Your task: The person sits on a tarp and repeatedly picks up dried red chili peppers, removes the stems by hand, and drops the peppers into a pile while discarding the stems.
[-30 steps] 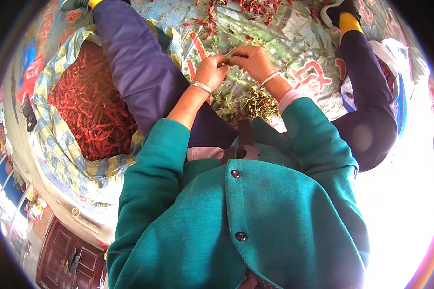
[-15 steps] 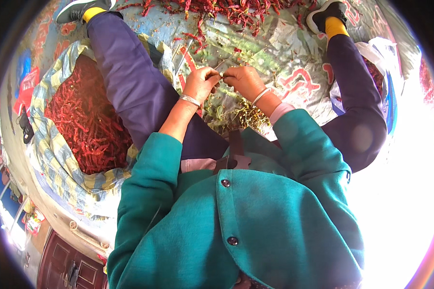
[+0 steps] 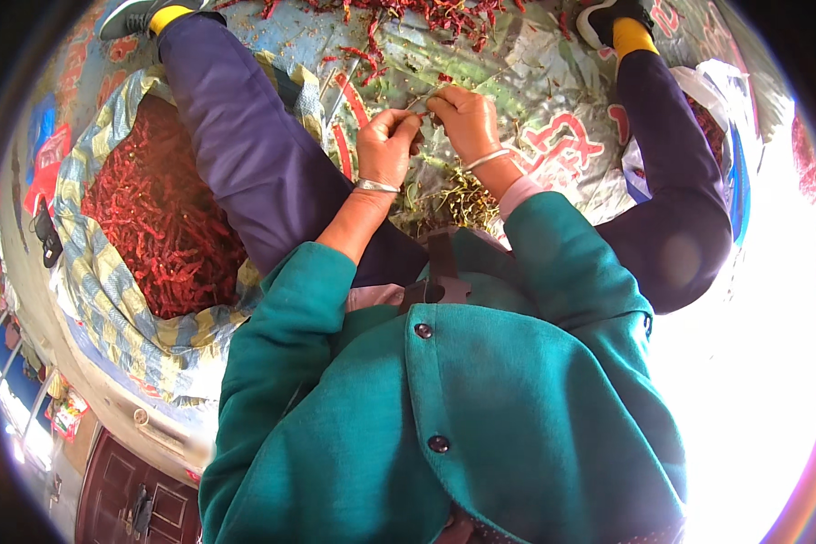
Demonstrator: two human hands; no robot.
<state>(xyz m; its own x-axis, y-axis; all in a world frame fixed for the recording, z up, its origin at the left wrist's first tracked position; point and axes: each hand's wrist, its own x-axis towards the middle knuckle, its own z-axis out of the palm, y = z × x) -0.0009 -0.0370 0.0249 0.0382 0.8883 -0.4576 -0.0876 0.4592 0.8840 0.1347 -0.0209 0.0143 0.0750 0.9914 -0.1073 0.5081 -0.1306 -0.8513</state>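
My left hand (image 3: 388, 145) is closed, thumb against the fingers, over the ground sheet between my legs. A little farther out, my right hand (image 3: 465, 122) is in a pinch too, its fingertips close to the left ones. A thin pale stem (image 3: 417, 102) shows at the right fingertips. A tiny red bit sits between the two hands; what the left fingers hold is mostly hidden. Under my wrists lies a small heap of greenish-brown stems (image 3: 458, 201). Dried red chilies (image 3: 426, 20) are piled on the sheet beyond my hands.
On my left a blue-and-yellow checked woven sack (image 3: 122, 308) stands open, holding dried red chilies (image 3: 159, 227). A white bag (image 3: 698, 83) with red contents is beyond my right leg. My legs stretch over the printed plastic sheet (image 3: 553, 100). A brown door (image 3: 136, 490) shows at lower left.
My right hand has moved away from me and slightly up from the left one. The hands were fingertip to fingertip; now a thin stem shows at the right fingers.
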